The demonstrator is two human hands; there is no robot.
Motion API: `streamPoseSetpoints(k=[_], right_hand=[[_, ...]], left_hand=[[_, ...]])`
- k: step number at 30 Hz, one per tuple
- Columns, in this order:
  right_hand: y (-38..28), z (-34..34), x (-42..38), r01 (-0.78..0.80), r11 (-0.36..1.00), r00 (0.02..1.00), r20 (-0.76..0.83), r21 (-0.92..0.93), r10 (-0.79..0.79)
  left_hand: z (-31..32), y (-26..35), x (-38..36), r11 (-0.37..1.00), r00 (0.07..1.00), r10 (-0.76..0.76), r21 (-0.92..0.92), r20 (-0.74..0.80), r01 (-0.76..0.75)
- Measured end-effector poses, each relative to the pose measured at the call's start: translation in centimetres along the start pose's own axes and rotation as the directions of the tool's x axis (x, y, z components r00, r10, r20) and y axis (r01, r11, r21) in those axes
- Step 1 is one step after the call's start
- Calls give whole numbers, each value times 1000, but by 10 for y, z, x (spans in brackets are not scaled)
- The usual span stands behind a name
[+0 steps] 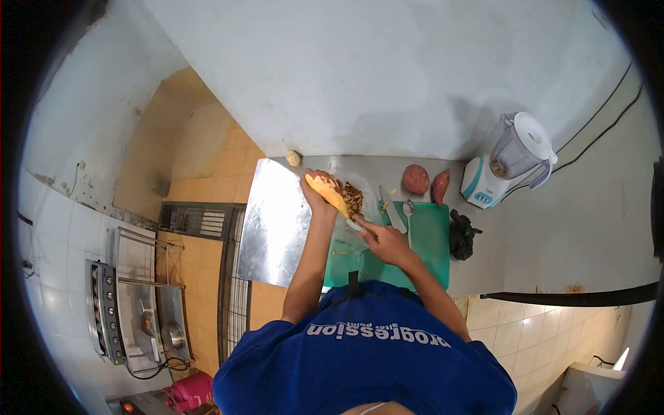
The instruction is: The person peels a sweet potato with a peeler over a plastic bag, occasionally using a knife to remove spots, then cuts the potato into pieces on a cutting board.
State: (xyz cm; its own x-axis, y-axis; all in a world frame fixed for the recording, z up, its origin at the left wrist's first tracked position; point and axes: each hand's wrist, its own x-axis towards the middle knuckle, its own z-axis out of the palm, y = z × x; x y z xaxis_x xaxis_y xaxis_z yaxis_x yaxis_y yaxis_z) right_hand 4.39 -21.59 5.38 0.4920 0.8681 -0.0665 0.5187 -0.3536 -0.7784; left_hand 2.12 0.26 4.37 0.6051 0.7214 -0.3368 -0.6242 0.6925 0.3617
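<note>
peeling a sweet potato over a green board

the steel counter fills the middle of the frame, running from centre left to the right edge under a pale wall. on it lies the green cutting board, just right of centre, and at upper right stands a blender with a white lid and teal base. a black crumpled bag sits touching the board's right edge.

above the board, two unpeeled sweet potatoes rest side by side near the wall, one round, one pointed. a knife and a spoon lie on the board's upper part, both pointing roughly up and down the frame. a heap of brown peelings sits at the board's upper left corner. a small pale round thing rests at the counter's upper left end.

the person's left hand is closed around the peeled sweet potato, held above the peelings; its long axis slants from upper left to lower right, its lower tip aimed at the other hand. the right hand sits just below and right of that tip, fingers curled round a small tool, likely a peeler, though it is too small to tell. the left hand is the nearer one, since it grips the root; the right meets only its lower end.
</note>
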Motion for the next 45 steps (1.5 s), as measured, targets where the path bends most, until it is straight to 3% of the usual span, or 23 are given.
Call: streamPoseSetpoints(k=[2, 4, 7, 8, 12, 14, 16, 18, 19, 21, 22, 24, 25, 27, 30, 32, 34, 36, 37, 39, 41, 43, 45], right_hand=[[15, 4, 5, -23, 999, 1000, 5, 35, 22], [4, -5, 9, -44, 997, 999, 21, 66, 42], [-20, -23, 11, -61, 991, 995, -69, 118, 70], [-19, -22, 13, -55, 991, 992, -106, 123, 68], [14, 12, 13, -15, 986, 967, -248, 164, 56], [73, 57, 16, -138, 970, 977, -136, 201, 167], [80, 62, 7, -254, 942, 964, -20, 217, 265], [76, 51, 4, -411, 817, 905, 75, 404, 419], [62, 40, 3, -414, 817, 905, 82, 401, 418], [39, 20, 0, -248, 835, 961, 18, 492, 275], [45, 24, -3, -258, 832, 959, 22, 491, 284], [60, 38, 0, 12, 987, 958, -286, 159, 35], [72, 45, 1, 13, 987, 957, -288, 160, 34], [93, 49, 4, -161, 981, 979, -143, -111, 144], [54, 21, 1, -145, 989, 974, -183, -28, 137], [52, 22, 0, -121, 992, 975, -195, -38, 111], [63, 30, -1, -93, 994, 974, -212, -50, 80], [77, 42, 0, -219, 942, 975, -89, -255, 202], [78, 44, 2, -212, 943, 977, -90, -256, 195], [75, 43, 3, -158, 976, 962, -247, -147, 118], [58, 33, -1, -126, 988, 968, -228, -85, 104], [67, 36, -2, -93, 995, 972, -220, -23, 86], [83, 45, 6, -228, 946, 972, -2, -231, 234]], left_hand=[[8, 8, -3, 1000, 999, 3, -21, -41, -4], [-5, 10, 7, 1000, 990, -3, 9, 139, 2], [-13, 2, 4, 996, 1000, 2, 94, 14, -3], [-24, -1, 7, 998, 995, 32, 56, 90, -38], [-50, -5, -1, 995, 999, -10, 103, 41, 6], [-50, -4, -14, 991, 999, -35, 128, 4, 35], [-52, -5, -26, 988, 998, -56, 145, -28, 59], [-52, -5, -34, 975, 1000, -13, 221, 27, 7], [-54, -4, -34, 976, 1000, -9, 219, 20, 4], [-61, -6, -37, 967, 996, 5, 255, -94, 20], [-63, -7, -38, 971, 1000, -6, 239, -28, 12], [-62, -8, -41, 972, 998, -31, 232, -52, 42], [-57, -8, -44, 972, 996, -52, 225, -69, 66], [-54, -9, -45, 969, 992, -52, 234, -116, 78], [-67, -9, -43, 959, 987, -33, 272, -159, 76], [-69, -11, -46, 973, 998, -39, 224, -41, 47], [-68, -13, -48, 971, 997, -64, 230, -38, 71], [-62, -13, -52, 969, 997, -77, 233, -30, 82], [-58, -13, -56, 962, 993, -78, 255, -84, 98], [-55, -10, -54, 957, 988, -70, 272, -138, 106], [-68, -12, -52, 957, 995, -96, 272, -29, 100], [-69, -15, -53, 957, 994, -104, 268, -32, 109], [-68, -15, -49, 958, 994, -103, 268, -25, 106]])
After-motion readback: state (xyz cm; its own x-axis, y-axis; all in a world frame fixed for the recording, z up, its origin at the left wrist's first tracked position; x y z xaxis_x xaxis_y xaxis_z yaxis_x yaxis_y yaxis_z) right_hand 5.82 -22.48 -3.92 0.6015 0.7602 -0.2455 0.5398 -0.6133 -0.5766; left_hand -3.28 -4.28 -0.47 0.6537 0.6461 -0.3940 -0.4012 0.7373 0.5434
